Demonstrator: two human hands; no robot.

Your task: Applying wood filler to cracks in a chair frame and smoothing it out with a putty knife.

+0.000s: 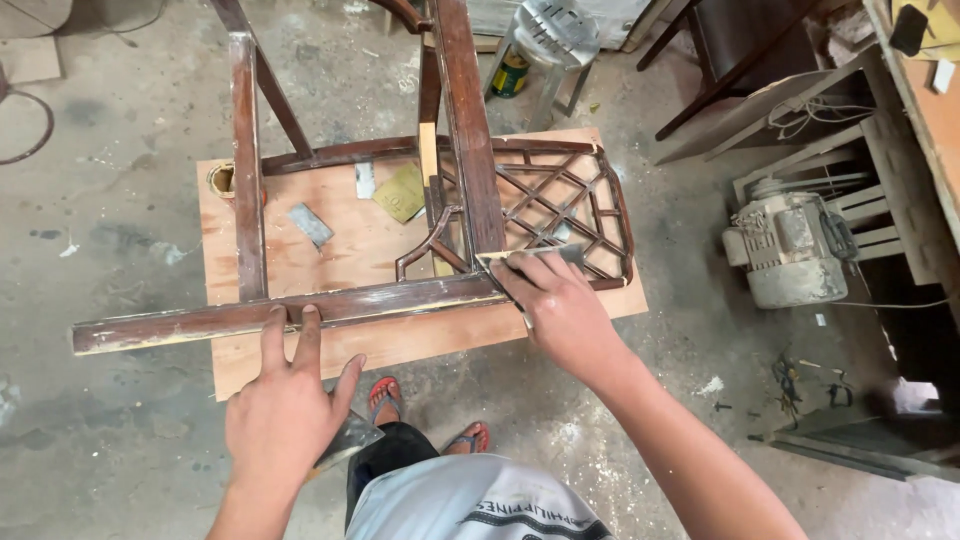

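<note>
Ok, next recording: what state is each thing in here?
Wooden chair frame: lying on its side on the plywood board, finish worn and scraped.
Plywood board: flat on the floor, dusty.
Left hand: fingers pressed on the frame's rail.
Right hand: gripping a flat scraper against the frame.
Metal stool: upright.
Electric motor: sitting on the floor, dusty.

We saw dark varnished wood chair frame (300, 312), finish worn and scuffed; raw matt plywood board (330, 250); rough dusty concrete floor (120, 200).
</note>
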